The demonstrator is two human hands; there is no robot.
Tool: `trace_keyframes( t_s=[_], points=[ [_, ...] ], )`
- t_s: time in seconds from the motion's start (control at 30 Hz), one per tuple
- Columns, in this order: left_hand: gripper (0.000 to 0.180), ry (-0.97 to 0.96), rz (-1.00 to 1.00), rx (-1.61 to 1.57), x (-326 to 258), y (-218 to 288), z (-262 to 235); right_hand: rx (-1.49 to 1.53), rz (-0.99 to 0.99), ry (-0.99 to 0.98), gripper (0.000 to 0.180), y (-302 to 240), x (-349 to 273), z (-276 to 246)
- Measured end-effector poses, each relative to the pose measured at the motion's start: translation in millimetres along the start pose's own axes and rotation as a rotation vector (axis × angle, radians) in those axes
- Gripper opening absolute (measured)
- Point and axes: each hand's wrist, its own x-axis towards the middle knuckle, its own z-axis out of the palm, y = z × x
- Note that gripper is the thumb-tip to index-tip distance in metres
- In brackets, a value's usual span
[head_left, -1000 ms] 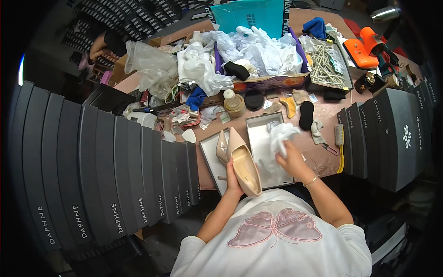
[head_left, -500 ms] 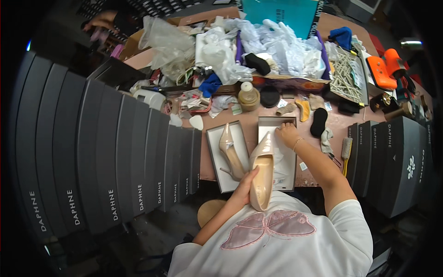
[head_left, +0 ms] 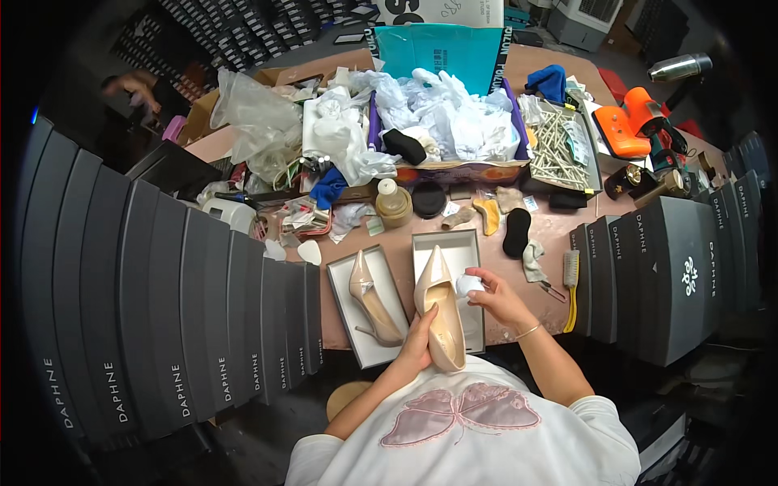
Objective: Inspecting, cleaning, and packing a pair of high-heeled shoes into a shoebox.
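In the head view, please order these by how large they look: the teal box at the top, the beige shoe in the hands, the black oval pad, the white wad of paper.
1. teal box
2. beige shoe, held by the left hand
3. black oval pad
4. white wad of paper, in the right hand

The fisheye lens bends sizes, but these gaps look clear.

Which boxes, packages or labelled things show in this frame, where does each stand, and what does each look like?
Row of dark grey shoe boxes: on edge, left of the table, pale lettering.
Second row of dark grey boxes: right side, one with a white emblem.
Open white shoe-box halves: table front, holding beige high-heeled shoes.
Teal cardboard carton: far edge, dark print.
Small amber bottle: centre, pale cap.
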Motion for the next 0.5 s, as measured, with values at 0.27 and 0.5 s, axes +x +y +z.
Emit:
trace_keyframes(
  t_s=[0.27,0.5],
  points=[
    [0.066,0.162,0.106,0.208,50.1,-30.6,4.1,-0.108,-0.179,0.186,0.036,-75.6,35.9,-54.1],
    [0.082,0.051,0.700,0.706,41.3,11.2,56.5,-0.360,0.086,-0.201,0.038,-74.6,76.6,-32.0]
  ],
)
